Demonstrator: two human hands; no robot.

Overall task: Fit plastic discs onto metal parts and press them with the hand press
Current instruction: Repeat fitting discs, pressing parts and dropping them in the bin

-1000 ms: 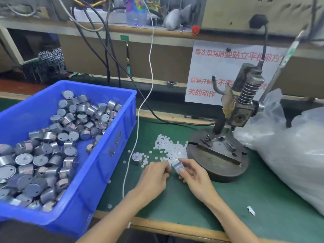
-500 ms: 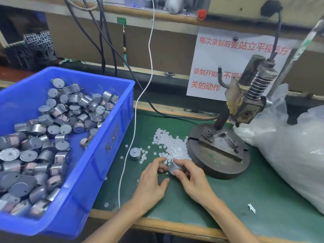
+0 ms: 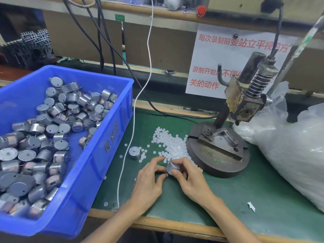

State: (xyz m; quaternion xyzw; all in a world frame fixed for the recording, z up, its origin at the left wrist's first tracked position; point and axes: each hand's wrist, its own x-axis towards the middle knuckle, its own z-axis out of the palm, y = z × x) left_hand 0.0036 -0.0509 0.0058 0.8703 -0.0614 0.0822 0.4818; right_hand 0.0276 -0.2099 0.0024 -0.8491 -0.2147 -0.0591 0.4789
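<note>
My right hand [image 3: 188, 179] grips a small round metal part [image 3: 171, 167] on the green mat, thumb and fingers curled round it. My left hand [image 3: 151, 179] is beside it, its fingertips at the part's left side; whether they pinch a disc is hidden. A heap of small white plastic discs [image 3: 169, 143] lies just beyond the hands. Another metal part [image 3: 134, 152] stands upright to the left of the heap. The hand press [image 3: 245, 100] rises from its round steel base [image 3: 219, 151] to the right, with nothing in its fixture.
A blue bin [image 3: 98, 155] full of several metal parts fills the left side. A white cable [image 3: 130, 137] runs down across the mat beside it. Clear plastic bags [image 3: 294, 151] are piled at the right. A paper notice [image 3: 228, 64] hangs behind the press.
Both hands stay at the same spot on the mat with the metal part between them; the fingers have shifted slightly round it. The camera has tilted a little.
</note>
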